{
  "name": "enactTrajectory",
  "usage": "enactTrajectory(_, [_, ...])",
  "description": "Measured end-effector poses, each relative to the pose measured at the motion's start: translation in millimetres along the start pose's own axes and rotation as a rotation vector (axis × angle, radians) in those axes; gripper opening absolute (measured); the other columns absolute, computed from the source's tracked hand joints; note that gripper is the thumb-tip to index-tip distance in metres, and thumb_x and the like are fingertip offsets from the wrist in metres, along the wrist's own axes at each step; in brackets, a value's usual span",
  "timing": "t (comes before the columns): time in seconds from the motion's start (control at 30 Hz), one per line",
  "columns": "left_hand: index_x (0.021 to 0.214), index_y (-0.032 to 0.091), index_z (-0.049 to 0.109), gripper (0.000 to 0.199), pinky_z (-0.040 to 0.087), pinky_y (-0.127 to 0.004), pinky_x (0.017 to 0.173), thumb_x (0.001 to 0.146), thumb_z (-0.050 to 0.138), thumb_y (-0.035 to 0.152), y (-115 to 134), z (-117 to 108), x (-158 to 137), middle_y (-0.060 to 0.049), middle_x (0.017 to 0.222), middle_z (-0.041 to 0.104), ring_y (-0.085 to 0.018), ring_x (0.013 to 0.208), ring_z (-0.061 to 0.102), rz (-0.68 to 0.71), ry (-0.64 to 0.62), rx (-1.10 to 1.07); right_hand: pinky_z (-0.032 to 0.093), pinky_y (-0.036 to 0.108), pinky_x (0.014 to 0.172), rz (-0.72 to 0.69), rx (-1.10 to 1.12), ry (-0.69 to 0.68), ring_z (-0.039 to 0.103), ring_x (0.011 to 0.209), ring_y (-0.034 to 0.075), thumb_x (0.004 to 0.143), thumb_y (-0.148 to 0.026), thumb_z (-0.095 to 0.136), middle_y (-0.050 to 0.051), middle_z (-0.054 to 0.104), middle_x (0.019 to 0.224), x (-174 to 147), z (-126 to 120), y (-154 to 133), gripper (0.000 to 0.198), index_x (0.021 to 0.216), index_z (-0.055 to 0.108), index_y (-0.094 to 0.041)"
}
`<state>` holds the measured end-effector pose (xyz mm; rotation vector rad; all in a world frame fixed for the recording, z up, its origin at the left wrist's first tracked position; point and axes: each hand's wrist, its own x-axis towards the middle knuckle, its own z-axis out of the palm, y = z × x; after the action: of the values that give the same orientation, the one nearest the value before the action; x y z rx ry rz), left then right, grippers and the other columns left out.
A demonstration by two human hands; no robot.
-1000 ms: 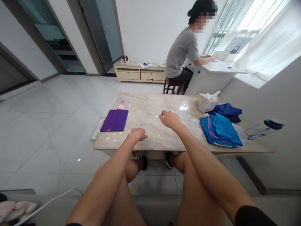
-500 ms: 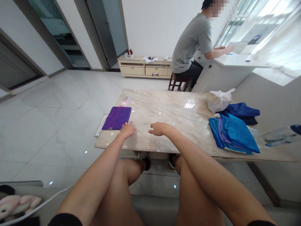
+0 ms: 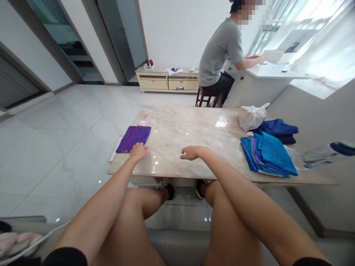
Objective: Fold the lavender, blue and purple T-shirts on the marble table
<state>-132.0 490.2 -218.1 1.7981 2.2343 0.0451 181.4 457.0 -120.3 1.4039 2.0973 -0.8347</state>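
Holding the left hand (image 3: 138, 152) at the near-right corner of the folded purple cloth (image 3: 132, 136), lying leftward on the table (image 3: 172, 166); apparently preparing a grasp, with finger closure unclear. Suspending the right hand (image 3: 191, 152) mid-table, with parted fingers, empty. Probably needing a pinch next.

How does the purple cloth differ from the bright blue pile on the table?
The purple cloth lies flat and thin; the blue pile is thicker, with several layers. The purple cloth is at the left, by the left hand; the blue pile is toward the right. Both look like folded fabric.
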Motion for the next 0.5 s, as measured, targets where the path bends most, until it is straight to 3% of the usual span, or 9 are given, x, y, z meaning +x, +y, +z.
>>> enactTrajectory(0.23, [0.138,0.020,0.078,0.044,0.054,-0.036,0.110,0.106,0.051,0.029,-9,-3,3,-0.013,0.145,0.078,-0.031,0.137,0.071,-0.084,0.070,-0.079,0.058,0.044,0.100,-0.040,0.098,0.014,0.080,0.110,0.031,0.113,-0.049,0.055,0.017,0.082,0.124,6,6,8,0.054,0.153,0.066,-0.015])
enactTrajectory(0.5, [0.151,0.020,0.065,0.049,0.054,-0.043,0.115,0.103,0.061,0.024,-18,4,1,-0.014,0.145,0.077,-0.029,0.139,0.069,-0.154,0.109,-0.082,0.060,0.044,0.095,-0.048,0.118,-0.032,0.080,0.108,0.031,0.112,-0.051,0.053,0.017,0.082,0.122,16,9,10,0.054,0.151,0.066,-0.015])
